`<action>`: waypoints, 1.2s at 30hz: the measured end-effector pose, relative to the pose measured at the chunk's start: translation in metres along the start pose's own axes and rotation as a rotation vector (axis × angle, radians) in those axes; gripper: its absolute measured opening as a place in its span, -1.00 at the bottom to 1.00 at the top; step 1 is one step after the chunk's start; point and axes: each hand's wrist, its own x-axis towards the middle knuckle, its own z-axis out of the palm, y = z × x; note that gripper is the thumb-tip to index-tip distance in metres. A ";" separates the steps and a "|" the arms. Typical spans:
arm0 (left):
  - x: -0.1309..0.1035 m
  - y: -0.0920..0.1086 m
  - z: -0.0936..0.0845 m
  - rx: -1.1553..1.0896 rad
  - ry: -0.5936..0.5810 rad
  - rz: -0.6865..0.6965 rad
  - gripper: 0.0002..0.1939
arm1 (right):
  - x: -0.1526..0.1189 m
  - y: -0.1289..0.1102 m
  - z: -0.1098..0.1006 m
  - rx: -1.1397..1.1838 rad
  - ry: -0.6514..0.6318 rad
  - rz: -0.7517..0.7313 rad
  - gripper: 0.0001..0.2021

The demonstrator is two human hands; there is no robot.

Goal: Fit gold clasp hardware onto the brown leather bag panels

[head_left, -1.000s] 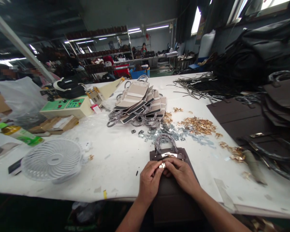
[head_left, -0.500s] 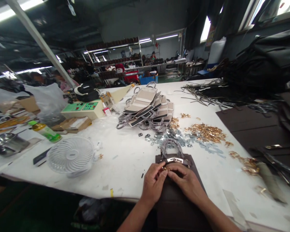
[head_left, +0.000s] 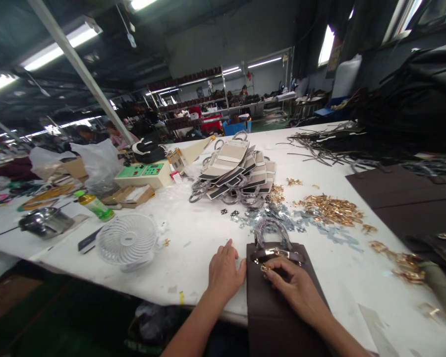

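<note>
A dark brown handbag lies in front of me on the white table, its wrapped handle pointing away. A strap with a shiny gold metal plate crosses its upper part. My right hand is over the bag, thumb and forefinger pinched on a small gold metal fitting just below the plate. Left of the bag, my left hand is low over the tabletop, fingers stretched out and thumb apart, with nothing visible in it.
Gold fittings and flat silver plates lie scattered beyond the bag. Behind them is a stack of beige panels with handles. A white fan, a bottle and a metal pot stand left; brown bag pieces lie right.
My left hand has come away from the bag and moved left to the tabletop, its fingers opening. My right hand stays over the bag with the gold fitting. The view has shifted slightly left.
</note>
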 end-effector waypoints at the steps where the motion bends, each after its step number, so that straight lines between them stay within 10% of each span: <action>1: 0.003 -0.001 0.000 0.007 -0.027 -0.017 -0.89 | 0.000 0.000 0.000 -0.001 -0.001 -0.002 -0.74; 6: 0.027 -0.021 -0.009 0.018 -0.109 -0.200 -0.69 | 0.000 -0.001 -0.002 -0.031 -0.020 -0.007 -0.75; 12: 0.031 -0.039 -0.022 0.106 0.069 -0.193 -0.15 | 0.000 -0.001 -0.001 -0.031 -0.012 -0.015 -0.75; 25: -0.004 0.026 -0.002 -0.333 -0.033 0.006 -0.34 | -0.005 0.017 0.005 -0.073 0.114 -0.092 -0.76; 36: -0.002 0.056 -0.003 -0.616 -0.019 -0.175 -0.27 | -0.010 0.022 0.002 -0.192 0.208 -0.215 -0.72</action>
